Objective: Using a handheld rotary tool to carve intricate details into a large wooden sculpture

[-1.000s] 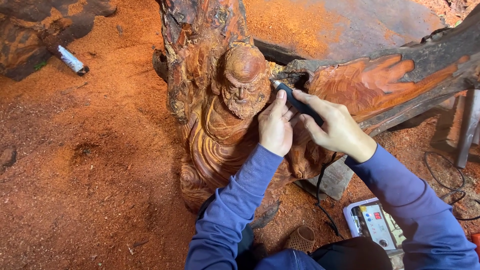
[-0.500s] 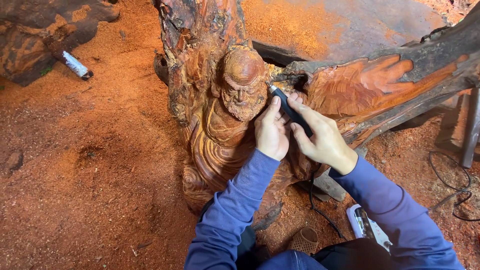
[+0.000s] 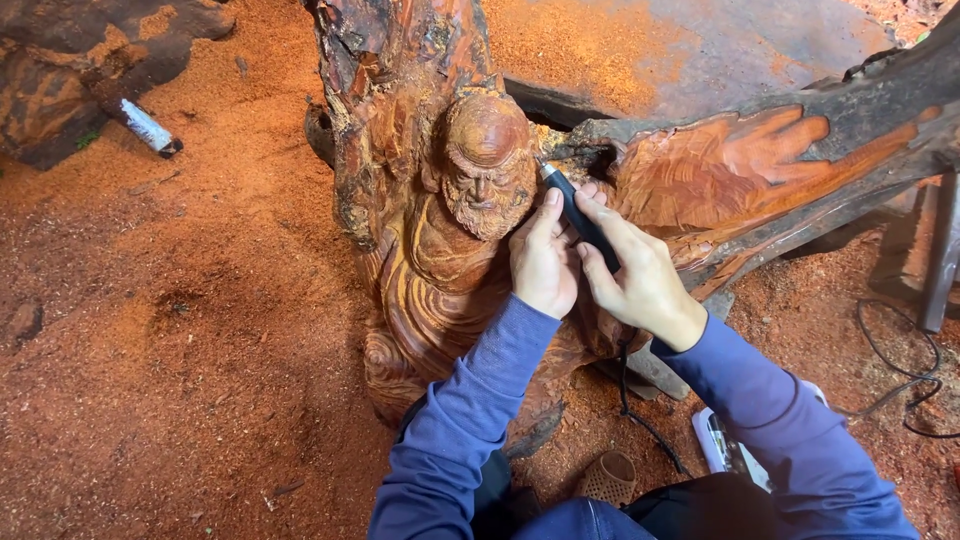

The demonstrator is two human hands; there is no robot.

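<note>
A reddish wooden carving of a bearded figure (image 3: 470,210) stands in front of me, with a large carved hand (image 3: 730,165) on a branch to its right. My right hand (image 3: 640,280) grips a black corded rotary tool (image 3: 575,210) like a pen, its tip at the figure's head beside the beard. My left hand (image 3: 545,260) rests against the figure's shoulder, thumb on the tool's front part. Both sleeves are blue.
Red sawdust covers the ground (image 3: 180,330). A dark root piece (image 3: 70,70) with a white-grey cylinder (image 3: 148,128) lies top left. The tool's black cable (image 3: 640,410) runs down by my legs; another cable (image 3: 900,380) loops at right. A white box (image 3: 725,445) and a small mesh cup (image 3: 610,475) sit near my knees.
Both hands and the tool have stayed at the figure's head; the view has shifted slightly, and the hands sit a little lower and closer together.
</note>
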